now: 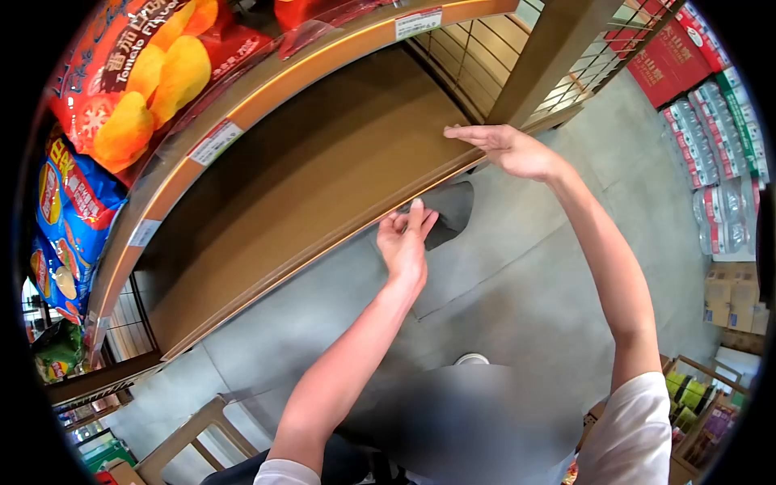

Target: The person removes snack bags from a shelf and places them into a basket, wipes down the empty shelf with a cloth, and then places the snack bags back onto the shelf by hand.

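The bare bottom shelf board (323, 162) stretches before me, brown with a thin raised front lip. My left hand (406, 246) is at that lip, near its middle, fingers loosely bent and apart, with nothing visible in them. Whether its fingertips touch the lip I cannot tell. Just right of it, below the lip, is a dark grey rounded patch (453, 217); I cannot make out whether it is an object or a shadow. My right hand (511, 151) is held open and flat over the shelf's right end, fingers stretched to the left, holding nothing.
Above hangs an orange-edged shelf (267, 101) with price tags, red chip bags (149, 69) and blue chip bags (69, 222). A brown post (554, 61) and wire grid stand at the right end. Packs of bottled water (715, 137) and cartons (731, 295) are stacked far right.
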The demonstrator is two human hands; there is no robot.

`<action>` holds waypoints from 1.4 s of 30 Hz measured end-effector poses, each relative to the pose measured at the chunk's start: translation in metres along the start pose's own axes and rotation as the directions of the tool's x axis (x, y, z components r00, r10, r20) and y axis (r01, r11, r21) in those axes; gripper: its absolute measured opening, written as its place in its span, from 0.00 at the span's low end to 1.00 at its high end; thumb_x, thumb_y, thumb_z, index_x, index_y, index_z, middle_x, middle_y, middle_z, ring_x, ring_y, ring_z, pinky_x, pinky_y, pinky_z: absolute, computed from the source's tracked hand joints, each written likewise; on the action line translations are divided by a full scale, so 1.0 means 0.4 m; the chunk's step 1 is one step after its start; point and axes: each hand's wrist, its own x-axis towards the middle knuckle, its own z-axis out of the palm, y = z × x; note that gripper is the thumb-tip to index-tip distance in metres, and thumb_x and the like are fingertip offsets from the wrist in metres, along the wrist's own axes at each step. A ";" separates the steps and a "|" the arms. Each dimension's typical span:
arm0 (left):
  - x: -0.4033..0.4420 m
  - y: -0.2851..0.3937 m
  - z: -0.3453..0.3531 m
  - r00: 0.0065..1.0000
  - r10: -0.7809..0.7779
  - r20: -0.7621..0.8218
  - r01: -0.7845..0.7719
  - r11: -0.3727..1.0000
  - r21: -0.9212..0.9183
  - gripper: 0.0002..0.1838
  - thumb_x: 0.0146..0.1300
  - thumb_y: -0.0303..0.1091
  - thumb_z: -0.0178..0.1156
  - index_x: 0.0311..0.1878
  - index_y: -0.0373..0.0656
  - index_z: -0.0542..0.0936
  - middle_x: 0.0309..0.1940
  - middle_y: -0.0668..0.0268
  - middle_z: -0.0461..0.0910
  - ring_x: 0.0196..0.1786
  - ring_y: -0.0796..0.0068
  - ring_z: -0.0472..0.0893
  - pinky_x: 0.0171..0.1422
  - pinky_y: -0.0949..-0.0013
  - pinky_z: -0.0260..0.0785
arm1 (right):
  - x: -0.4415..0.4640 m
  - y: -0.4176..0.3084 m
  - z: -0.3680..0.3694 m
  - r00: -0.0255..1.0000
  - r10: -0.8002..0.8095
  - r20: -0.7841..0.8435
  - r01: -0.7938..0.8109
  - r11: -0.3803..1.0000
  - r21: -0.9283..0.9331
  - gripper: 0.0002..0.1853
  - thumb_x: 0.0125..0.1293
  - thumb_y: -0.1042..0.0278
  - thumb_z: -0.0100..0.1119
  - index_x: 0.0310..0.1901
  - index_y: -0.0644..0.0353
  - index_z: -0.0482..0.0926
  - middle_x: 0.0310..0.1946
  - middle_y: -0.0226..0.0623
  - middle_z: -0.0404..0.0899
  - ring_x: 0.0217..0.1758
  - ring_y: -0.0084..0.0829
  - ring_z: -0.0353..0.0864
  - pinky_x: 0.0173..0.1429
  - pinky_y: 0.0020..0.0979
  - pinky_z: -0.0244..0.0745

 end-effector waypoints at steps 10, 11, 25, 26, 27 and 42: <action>0.070 -0.144 0.234 0.988 -0.137 0.077 0.147 0.977 -0.152 0.13 0.63 0.28 0.66 0.33 0.42 0.68 0.34 0.65 0.78 0.39 0.71 0.82 0.55 0.64 0.81 | 0.006 -0.022 0.018 1.000 0.026 -0.006 -0.025 0.999 0.027 0.37 0.51 0.93 0.34 0.67 0.67 0.66 0.72 0.43 0.61 0.78 0.35 0.53 0.79 0.35 0.47; 0.067 -0.150 0.247 0.989 -0.125 0.080 0.138 0.973 -0.186 0.14 0.62 0.28 0.67 0.31 0.42 0.68 0.33 0.65 0.78 0.39 0.71 0.83 0.54 0.64 0.81 | -0.006 -0.045 0.027 0.992 0.114 -0.049 -0.109 0.988 0.107 0.36 0.51 0.92 0.34 0.66 0.67 0.66 0.71 0.43 0.62 0.78 0.35 0.54 0.79 0.34 0.48; -0.186 0.194 -0.132 0.806 -0.336 0.487 -0.026 0.802 0.596 0.13 0.65 0.37 0.66 0.40 0.38 0.74 0.29 0.67 0.81 0.33 0.80 0.82 0.39 0.73 0.76 | 0.018 -0.043 0.073 0.978 -0.005 -0.208 -0.088 0.896 -0.435 0.28 0.58 0.86 0.46 0.62 0.68 0.71 0.68 0.50 0.65 0.77 0.41 0.54 0.74 0.34 0.59; -0.197 0.255 -0.152 0.783 -0.386 0.488 0.017 0.797 0.604 0.14 0.66 0.36 0.64 0.47 0.38 0.75 0.31 0.68 0.79 0.33 0.83 0.79 0.39 0.74 0.76 | 0.017 -0.058 0.092 0.958 -0.199 -0.205 0.017 0.756 -0.654 0.22 0.59 0.86 0.49 0.56 0.68 0.76 0.63 0.53 0.70 0.74 0.47 0.58 0.72 0.36 0.65; -0.202 0.317 -0.167 0.788 -0.354 0.503 -0.020 0.802 0.597 0.14 0.66 0.36 0.64 0.47 0.38 0.75 0.31 0.68 0.79 0.33 0.83 0.79 0.39 0.74 0.76 | 0.021 -0.094 0.114 0.948 -0.295 -0.120 0.137 0.717 -0.683 0.17 0.59 0.84 0.53 0.50 0.67 0.79 0.61 0.55 0.72 0.71 0.50 0.62 0.71 0.39 0.66; -0.336 0.830 -0.076 0.897 -0.156 0.413 0.009 0.942 0.336 0.18 0.58 0.23 0.48 0.52 0.40 0.75 0.44 0.70 0.76 0.48 0.81 0.72 0.56 0.76 0.62 | 0.047 -0.878 0.337 0.972 0.157 0.177 -0.082 0.926 -0.369 0.25 0.57 0.57 0.72 0.51 0.65 0.78 0.28 0.34 0.82 0.36 0.26 0.80 0.45 0.29 0.78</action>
